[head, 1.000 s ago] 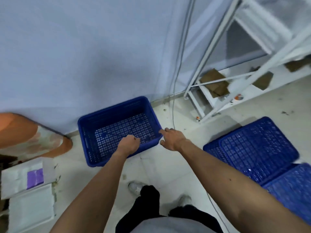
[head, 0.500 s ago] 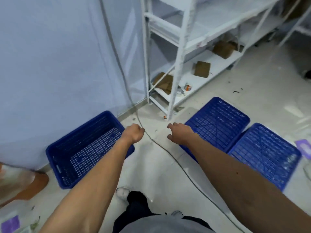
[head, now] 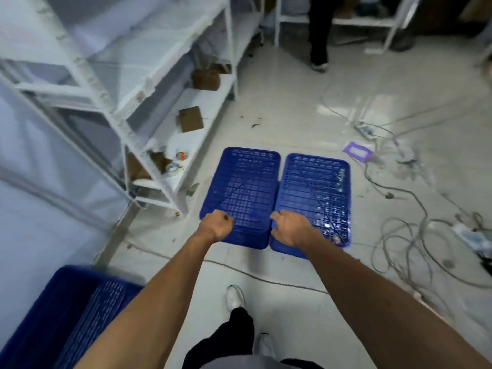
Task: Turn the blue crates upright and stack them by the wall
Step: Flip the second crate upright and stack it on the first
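Two blue crates lie upside down side by side on the floor, their gridded bottoms facing up: the left crate point(head: 243, 193) and the right crate point(head: 315, 195). My left hand point(head: 217, 227) is a closed fist over the near left corner of the left crate, holding nothing. My right hand point(head: 288, 229) hovers with fingers apart over the gap between the two crates at their near edge. One upright blue crate point(head: 66, 312) stands by the wall at the lower left.
A white metal shelf rack point(head: 159, 107) with small cardboard boxes stands left of the crates. Loose cables point(head: 404, 235) and a power strip point(head: 366, 130) spread over the floor at right. Another person's legs point(head: 318, 33) stand at the back. My shoe point(head: 235, 296) is below.
My view has swung right, from the upright crate at the wall to the two overturned crates. Both hands left the upright crate and now reach over the overturned ones.
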A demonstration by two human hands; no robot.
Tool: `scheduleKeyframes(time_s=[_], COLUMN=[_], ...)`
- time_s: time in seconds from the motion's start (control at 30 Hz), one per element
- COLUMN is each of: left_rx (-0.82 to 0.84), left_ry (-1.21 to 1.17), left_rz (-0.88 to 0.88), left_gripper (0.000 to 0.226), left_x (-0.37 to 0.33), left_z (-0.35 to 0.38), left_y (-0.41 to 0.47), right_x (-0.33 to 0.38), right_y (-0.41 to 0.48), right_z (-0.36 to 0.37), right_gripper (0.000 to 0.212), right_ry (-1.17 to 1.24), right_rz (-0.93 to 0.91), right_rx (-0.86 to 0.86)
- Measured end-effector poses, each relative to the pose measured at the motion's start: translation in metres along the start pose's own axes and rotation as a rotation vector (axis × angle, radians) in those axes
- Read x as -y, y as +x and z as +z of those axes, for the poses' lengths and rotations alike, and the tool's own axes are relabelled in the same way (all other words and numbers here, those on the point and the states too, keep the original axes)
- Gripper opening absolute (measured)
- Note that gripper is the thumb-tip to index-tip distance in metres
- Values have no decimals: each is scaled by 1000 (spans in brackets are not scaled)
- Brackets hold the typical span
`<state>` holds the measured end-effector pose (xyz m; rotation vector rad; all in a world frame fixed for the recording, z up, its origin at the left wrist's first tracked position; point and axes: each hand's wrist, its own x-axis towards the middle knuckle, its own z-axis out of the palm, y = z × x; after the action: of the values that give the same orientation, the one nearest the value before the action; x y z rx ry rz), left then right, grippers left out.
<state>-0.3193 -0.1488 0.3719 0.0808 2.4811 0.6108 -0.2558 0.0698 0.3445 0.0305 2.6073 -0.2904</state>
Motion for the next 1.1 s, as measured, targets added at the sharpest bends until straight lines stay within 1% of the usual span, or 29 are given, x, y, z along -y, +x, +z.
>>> scheduleKeyframes(time_s=[0.07,0.2,0.33,0.43,0.5,0.63,0.77,0.83,0.93,1.0,1.1], left_rx=[41,130,272,316,344,363,390,402,412,389,300], left_ry=[26,-3,-158,-246,-250,-128,-57,-93,-196,-232,-205], left_rz=[32,74,57,27,31,67,79,47,-49,-115,-168], left_gripper=[35,32,25,22,22,25,34,32,25,24,28], left_x=[-31,-75,-110,-133,-150,-180,-216,-231,-246,-249,-246], left_z=[15,43,75,97,114,133,152,169,193,213,241], left_y=[20,62,120,170,205,254,286,305,321,331,361], right_x=[-31,-85,-141,-174,-199,-241,-287,-319,-361,-392,-437], right_y=[-4,-4,10,24,33,45,53,64,79,93,126], right_z=[1,3,8,12,14,8,14,20,28,37,65], right_gripper=[54,53,52,50,52,46,44,41,35,31,29], right_ry=[45,82,121,160,183,233,241,254,261,261,261], right_rz=[59,168,262,313,364,445,515,535,515,494,450], right_rx=[-15,-5,17,39,60,31,42,35,26,41,55])
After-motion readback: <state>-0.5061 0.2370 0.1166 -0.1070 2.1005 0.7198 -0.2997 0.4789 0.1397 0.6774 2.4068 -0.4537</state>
